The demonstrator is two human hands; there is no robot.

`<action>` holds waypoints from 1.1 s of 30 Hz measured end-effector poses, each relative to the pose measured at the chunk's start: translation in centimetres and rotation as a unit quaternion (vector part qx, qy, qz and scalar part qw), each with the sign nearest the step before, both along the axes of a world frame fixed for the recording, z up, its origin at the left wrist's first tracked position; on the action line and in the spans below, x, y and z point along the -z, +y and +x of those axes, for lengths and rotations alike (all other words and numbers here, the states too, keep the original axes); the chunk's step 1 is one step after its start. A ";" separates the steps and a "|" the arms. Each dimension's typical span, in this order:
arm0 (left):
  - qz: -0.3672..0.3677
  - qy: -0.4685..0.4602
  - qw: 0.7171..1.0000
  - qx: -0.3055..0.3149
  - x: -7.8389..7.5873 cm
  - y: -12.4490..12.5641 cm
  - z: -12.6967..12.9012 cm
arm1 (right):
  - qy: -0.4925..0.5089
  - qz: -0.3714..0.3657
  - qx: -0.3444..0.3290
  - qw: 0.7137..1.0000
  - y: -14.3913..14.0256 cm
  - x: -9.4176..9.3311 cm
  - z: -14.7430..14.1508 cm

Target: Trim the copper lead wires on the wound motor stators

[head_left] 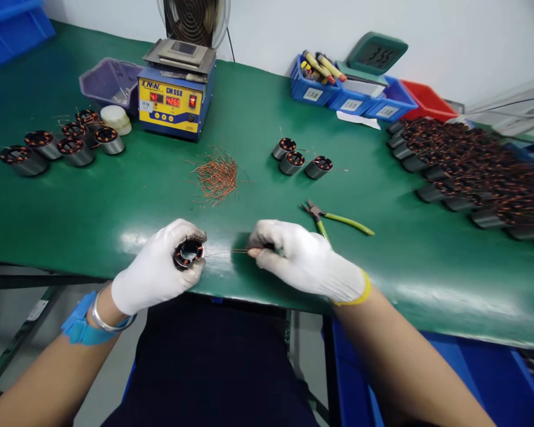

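Note:
In my gloved left hand point(164, 264) is a motor stator point(189, 254), a short metal ring with black and copper windings inside, its opening facing up toward me. Thin copper wires point(229, 251) run from it to the right. My right hand point(289, 255), also in a white glove, pinches the far ends of those wires between thumb and forefinger. Just beyond the right hand lie green-handled cutting pliers point(323, 216) with their jaws apart. A loose heap of copper wire offcuts point(216, 176) sits on the green mat past both hands.
Three stators point(292, 161) stand beyond the pliers, with several more point(75, 151) at left. Rows of wired stators point(476, 172) fill the right side. A blue-and-yellow soldering unit point(173, 101), purple bin point(109, 83), blue tool boxes point(314, 89) and red box point(427, 99) line the back.

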State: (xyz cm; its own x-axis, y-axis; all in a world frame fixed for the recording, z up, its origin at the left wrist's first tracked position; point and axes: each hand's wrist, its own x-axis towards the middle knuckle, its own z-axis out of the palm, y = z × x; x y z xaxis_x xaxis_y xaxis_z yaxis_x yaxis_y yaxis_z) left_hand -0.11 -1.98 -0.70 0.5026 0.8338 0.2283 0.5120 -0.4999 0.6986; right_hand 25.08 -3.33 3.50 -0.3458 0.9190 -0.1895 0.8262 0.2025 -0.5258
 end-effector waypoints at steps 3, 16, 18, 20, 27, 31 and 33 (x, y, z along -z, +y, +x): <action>0.000 0.001 1.000 0.006 -0.1 0.0 0.0 | 0.103 0.082 0.064 0.989 -0.2 -1.6 0.8; 0.031 -0.021 0.999 0.034 0.1 0.3 0.1 | 0.124 -0.156 0.049 0.979 0.2 1.7 -5.3; 0.038 -0.022 0.998 0.044 0.1 0.3 0.2 | 0.143 -0.167 0.059 0.974 0.1 1.9 -4.9; 0.054 -0.014 0.997 0.049 0.1 0.3 0.4 | 0.167 -0.177 0.064 0.968 0.0 2.0 -4.7; 0.141 0.033 0.989 0.042 1.0 0.1 1.2 | 0.283 -0.222 0.078 0.930 0.0 2.4 -3.7; 0.156 0.060 0.985 0.044 1.0 0.0 1.3 | 0.299 -0.087 0.045 0.949 1.2 1.9 -2.2; 0.159 0.065 0.984 0.045 1.0 0.0 1.3 | 0.301 -0.117 0.012 0.947 2.1 1.4 -2.0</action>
